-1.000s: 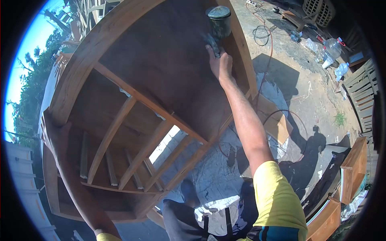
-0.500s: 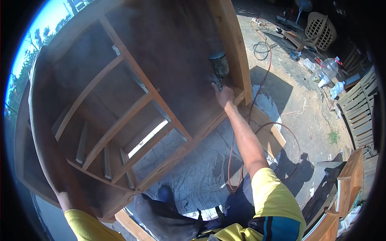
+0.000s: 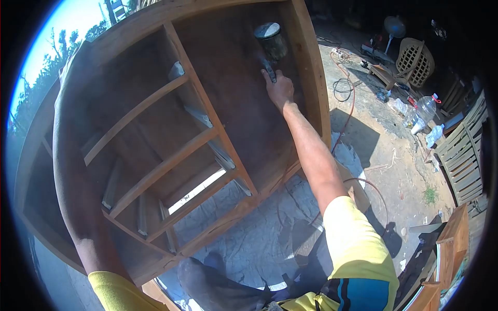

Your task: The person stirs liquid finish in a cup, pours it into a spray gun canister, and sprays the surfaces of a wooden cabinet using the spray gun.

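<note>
My right hand [image 3: 281,92] is closed round the handle of a spray gun [image 3: 272,44] with a metal cup, held inside the right-hand compartment of a wooden cabinet frame [image 3: 228,129]. A haze of spray hangs in front of the dark inner panel. My left arm reaches along the cabinet's left side, and my left hand [image 3: 70,59] is at its far upper edge, with its fingers hidden. Between the arms, curved wooden rails [image 3: 166,150] divide the drawer openings, and pale metal drawer runners [image 3: 223,155] line the divider.
A red hose [image 3: 381,194] trails over the ground on the right. A stained sheet [image 3: 244,233] lies under the cabinet. Beyond are a large plastic bottle [image 3: 427,108], a woven chair back [image 3: 415,62], a slatted wooden panel [image 3: 463,150] and wooden drawers [image 3: 452,238].
My right hand has moved up and slightly left with the spray gun, deeper into the compartment. The view has shifted, and the cabinet sits a little lower and further right in it.
</note>
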Tool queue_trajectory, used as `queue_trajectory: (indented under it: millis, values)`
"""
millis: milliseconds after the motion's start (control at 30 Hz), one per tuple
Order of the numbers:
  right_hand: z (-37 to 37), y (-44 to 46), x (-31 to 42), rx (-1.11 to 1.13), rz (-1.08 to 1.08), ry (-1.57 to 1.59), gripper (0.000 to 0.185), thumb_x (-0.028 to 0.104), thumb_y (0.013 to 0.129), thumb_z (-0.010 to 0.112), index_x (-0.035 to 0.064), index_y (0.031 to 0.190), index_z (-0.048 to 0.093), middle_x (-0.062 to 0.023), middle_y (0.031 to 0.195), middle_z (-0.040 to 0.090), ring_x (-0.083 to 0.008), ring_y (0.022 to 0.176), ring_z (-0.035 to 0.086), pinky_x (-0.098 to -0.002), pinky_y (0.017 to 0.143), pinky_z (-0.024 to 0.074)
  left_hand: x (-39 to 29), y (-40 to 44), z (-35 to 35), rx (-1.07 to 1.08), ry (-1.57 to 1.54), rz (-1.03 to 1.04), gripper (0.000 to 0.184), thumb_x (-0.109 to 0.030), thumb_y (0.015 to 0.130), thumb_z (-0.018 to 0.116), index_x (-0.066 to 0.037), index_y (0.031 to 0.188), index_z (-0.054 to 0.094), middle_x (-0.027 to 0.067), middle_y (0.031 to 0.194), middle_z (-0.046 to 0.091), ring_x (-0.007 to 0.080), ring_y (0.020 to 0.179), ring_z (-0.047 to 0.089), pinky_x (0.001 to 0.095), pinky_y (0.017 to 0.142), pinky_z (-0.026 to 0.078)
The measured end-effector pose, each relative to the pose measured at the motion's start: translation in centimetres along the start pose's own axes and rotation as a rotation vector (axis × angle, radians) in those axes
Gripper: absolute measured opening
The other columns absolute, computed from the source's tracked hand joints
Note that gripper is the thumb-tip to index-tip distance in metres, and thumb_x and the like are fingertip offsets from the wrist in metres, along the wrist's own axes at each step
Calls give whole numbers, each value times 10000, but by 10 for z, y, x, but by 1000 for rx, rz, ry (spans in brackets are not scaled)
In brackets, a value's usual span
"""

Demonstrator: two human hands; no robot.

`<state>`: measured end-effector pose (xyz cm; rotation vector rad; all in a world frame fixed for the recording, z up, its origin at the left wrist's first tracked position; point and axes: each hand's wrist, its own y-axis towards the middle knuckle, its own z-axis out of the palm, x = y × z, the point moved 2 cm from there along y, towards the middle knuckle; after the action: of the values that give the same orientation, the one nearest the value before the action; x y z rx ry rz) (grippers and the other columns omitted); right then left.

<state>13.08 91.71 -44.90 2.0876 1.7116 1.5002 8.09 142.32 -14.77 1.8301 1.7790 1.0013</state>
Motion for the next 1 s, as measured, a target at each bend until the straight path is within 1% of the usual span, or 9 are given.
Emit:
queue_trajectory:
  millis: [133,200,433,533,600,633,700,800,1000]
  values:
    - [2,40,28,-122,-48,93,624,629,1014,601,13,926,659,-300,813,717,-513,890,718,-586,802,542,3,1,4,-42,-5,24,802,-300,734,874,-177,1456,547,111,1392,668,349,1342,605,576,1094,442]
    - [0,56,38,-161,-59,110,634,637,1006,607,11,932,681,-310,838,723,-513,914,719,-566,809,552,-3,2,-3,-10,-23,47,858,-347,715,900,-176,1477,543,96,1413,659,331,1373,584,618,1114,413]
    - [7,77,60,-173,39,275,642,632,993,630,0,1016,736,-273,863,748,-495,929,730,-530,808,557,-13,-7,-12,-22,-17,28,815,-330,706,922,-169,1414,553,90,1352,665,348,1330,599,617,1092,420]
    - [7,76,70,-144,78,437,590,580,995,666,-5,1016,744,-234,828,747,-443,876,749,-497,803,550,-10,-5,-10,-58,6,40,809,-332,710,923,-177,1410,548,84,1336,659,354,1317,597,624,1080,419]
    - [10,73,77,-104,97,525,543,527,992,697,-13,964,742,-189,800,738,-346,810,747,-455,777,540,-15,-7,-14,-31,6,19,818,-347,701,927,-183,1409,551,82,1339,655,346,1329,590,616,1083,420]
    - [12,70,80,-102,98,528,543,527,992,697,-13,964,742,-189,800,738,-346,810,747,-455,777,540,-18,-7,-17,-1,14,5,833,-361,689,929,-183,1410,551,85,1342,651,341,1342,582,609,1085,420]
    - [10,58,93,4,114,643,539,520,984,714,-13,904,737,-141,784,725,-257,775,723,-425,752,538,-21,-9,-21,5,3,4,833,-364,684,929,-179,1405,553,88,1346,650,341,1345,580,606,1086,421]
    - [2,37,111,48,87,699,543,531,981,715,-1,870,735,-108,766,710,-217,742,695,-403,725,533,-22,-10,-26,4,4,0,821,-360,680,928,-172,1391,561,91,1353,648,339,1348,579,602,1087,422]
    - [-10,3,133,206,117,816,555,566,976,714,31,832,747,-94,712,692,-220,694,691,-397,682,529,-29,-13,-35,26,12,-13,814,-336,675,934,-170,1383,569,85,1369,644,335,1351,577,590,1090,420]
